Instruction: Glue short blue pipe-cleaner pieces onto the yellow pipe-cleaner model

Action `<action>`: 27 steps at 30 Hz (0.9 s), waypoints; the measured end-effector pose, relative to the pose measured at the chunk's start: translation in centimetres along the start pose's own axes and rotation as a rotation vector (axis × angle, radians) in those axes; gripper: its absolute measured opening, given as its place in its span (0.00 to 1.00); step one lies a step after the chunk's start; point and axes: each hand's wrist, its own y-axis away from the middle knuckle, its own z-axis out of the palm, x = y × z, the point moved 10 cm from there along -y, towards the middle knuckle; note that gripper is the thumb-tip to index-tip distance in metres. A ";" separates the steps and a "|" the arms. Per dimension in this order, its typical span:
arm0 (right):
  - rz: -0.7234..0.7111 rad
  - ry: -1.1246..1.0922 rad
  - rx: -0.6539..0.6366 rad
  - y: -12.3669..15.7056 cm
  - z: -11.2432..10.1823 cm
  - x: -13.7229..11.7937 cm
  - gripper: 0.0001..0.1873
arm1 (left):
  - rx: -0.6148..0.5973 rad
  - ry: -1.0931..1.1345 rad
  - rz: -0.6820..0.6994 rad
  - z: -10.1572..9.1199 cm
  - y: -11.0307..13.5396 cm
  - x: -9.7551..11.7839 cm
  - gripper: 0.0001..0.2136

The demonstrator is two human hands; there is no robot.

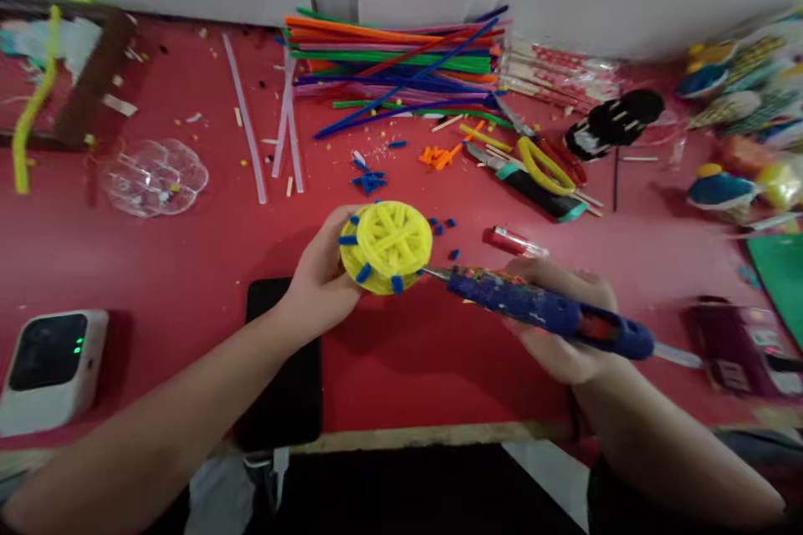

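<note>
My left hand (325, 272) grips a yellow pipe-cleaner wheel (395, 236) by its left side. The wheel has spokes across a round top, a second ring below, and short blue pieces (364, 272) set around its edge. In my right hand (565, 318) is a blue, glue-spattered hot glue gun (520, 301), with a clear glue stick (677, 355) poking out of its back end. Its metal nozzle touches or nearly touches the wheel's lower right edge. Just right of the wheel lie several small blue cut bits (449, 223).
Behind the hands lies a pile of coloured pipe cleaners (401, 58). Scissors (533, 134), a red lighter (511, 240) and orange scraps (442, 156) lie to the right. A black phone (282, 393), white device (56, 368) and clear tray (154, 178) are leftward.
</note>
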 end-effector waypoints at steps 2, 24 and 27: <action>-0.005 -0.021 -0.014 -0.2 0.1 0.2 0.05 | 0.005 -0.016 -0.014 -0.2 -0.1 -0.3 0.23; 0.053 -0.097 -0.024 0.1 0.0 1.0 0.06 | 0.029 -0.029 -0.075 -0.4 -0.2 -0.6 0.24; 0.055 -0.101 -0.023 0.1 0.0 1.1 0.06 | 0.031 -0.050 -0.076 -0.4 -0.2 -0.7 0.24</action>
